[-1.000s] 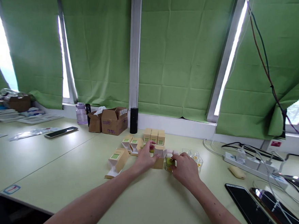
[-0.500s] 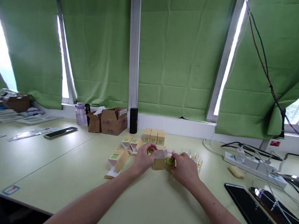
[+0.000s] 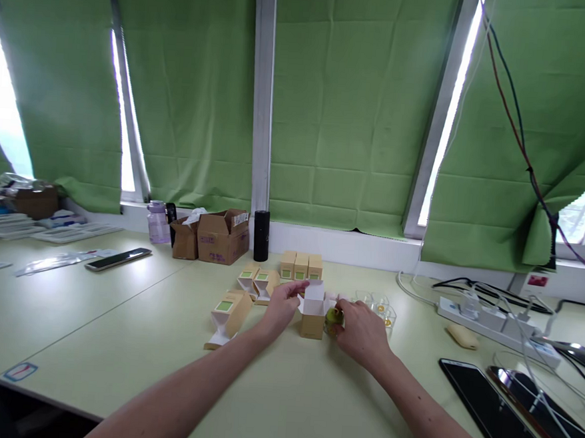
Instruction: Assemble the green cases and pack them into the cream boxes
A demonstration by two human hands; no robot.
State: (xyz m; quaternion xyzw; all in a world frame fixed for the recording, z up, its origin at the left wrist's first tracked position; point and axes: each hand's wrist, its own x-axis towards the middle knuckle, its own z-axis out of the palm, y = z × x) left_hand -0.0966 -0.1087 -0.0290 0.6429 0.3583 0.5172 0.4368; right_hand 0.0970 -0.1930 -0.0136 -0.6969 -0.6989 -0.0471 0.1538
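Observation:
A small tan carton [image 3: 312,319] stands upright on the table with its white top flaps open. My left hand [image 3: 281,307] grips its left side, with a finger reaching over the flaps. My right hand [image 3: 362,330] is closed around a small clear jar with a green top [image 3: 334,317], held right beside the carton. Three closed tan cartons [image 3: 301,266] stand in a row behind. Several open cartons [image 3: 230,311] lie on their sides to the left. More clear jars [image 3: 382,307] stand to the right.
A brown cardboard box [image 3: 224,235], a black cylinder [image 3: 261,235] and a pale purple bottle [image 3: 157,221] stand by the window sill. A power strip [image 3: 496,320] with cables and two dark phones [image 3: 499,413] lie at the right. A remote [image 3: 118,258] lies at the left.
The tan carton has been turned upright and its white flaps now stand open. My right hand has kept the green-topped jar close beside it.

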